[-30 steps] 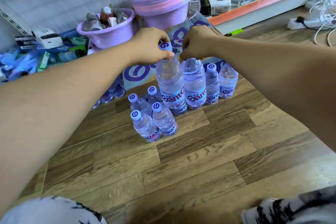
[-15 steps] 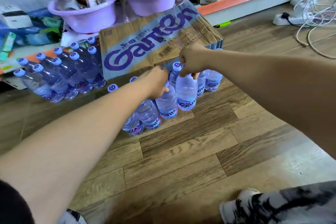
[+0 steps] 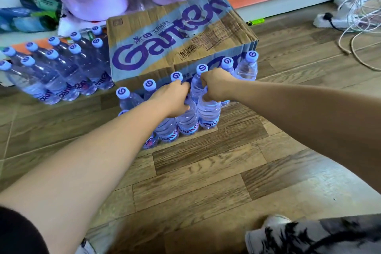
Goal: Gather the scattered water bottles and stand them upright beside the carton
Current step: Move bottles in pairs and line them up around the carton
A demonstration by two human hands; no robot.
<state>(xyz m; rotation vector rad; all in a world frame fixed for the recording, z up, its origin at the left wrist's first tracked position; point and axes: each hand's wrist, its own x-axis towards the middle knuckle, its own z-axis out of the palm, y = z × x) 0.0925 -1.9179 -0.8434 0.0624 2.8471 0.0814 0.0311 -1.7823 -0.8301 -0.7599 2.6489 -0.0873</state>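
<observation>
Grips two water bottles at mid-frame, one per hand. With the left hand [image 3: 175, 99], curls fingers over the top of the left bottle [image 3: 188, 122], cap hidden under the palm. With the right hand [image 3: 214, 85], wraps fingers round the neck of the right bottle [image 3: 209, 114]. Holds both upright, side by side and touching, in a front row just below the carton [image 3: 165, 47], itself above centre. Cannot tell about full contact of either base with the floor [image 3: 206, 171]. Behind the hands, tight against the carton's near face: a back row of upright bottles [image 3: 246, 70], caps stepping up toward the right. Just lower left of the hands: two more front-row bottles [image 3: 167, 130], partly hidden by the left forearm [image 3: 103, 161]. At the left edge, beside the carton: a packed block of bottles [image 3: 61, 72]. Looks close to done, with no loose bottle lying on the visible boards. Likely trouble from here, as a judgement: letting go with a base not yet flat, and so tipping that bottle; brushing neighbours with knuckles or the left forearm on the way out, and so knocking the crowded rows over like skittles; bearing down too hard on thin plastic, and so buckling a shoulder and skewing the stand. Calls for a gentle set-down, then a straight upward release, one hand at a time.
</observation>
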